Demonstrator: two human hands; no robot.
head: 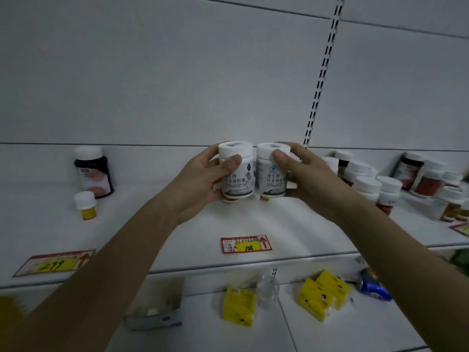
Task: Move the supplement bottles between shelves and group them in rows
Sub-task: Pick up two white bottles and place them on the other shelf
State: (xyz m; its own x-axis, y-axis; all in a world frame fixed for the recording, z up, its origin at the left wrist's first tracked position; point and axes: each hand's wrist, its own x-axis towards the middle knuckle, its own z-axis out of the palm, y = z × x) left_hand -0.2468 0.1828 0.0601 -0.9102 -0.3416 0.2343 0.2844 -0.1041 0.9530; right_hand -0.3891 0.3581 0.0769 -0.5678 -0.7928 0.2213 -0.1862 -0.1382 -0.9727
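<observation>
Hands (253,179) — smooth cylindrical white bottles (252,174)

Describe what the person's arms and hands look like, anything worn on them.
Both forearms are bare as far as the frame shows, no sleeves visible. The left hand and right hand wear no gloves; no rings, watch or bracelet show. Fingernails look short and unpainted.

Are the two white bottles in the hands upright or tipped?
Upright. The left white bottle and right white bottle have caps on top and labels reading level, gripped side by side by the left hand and right hand.
</observation>
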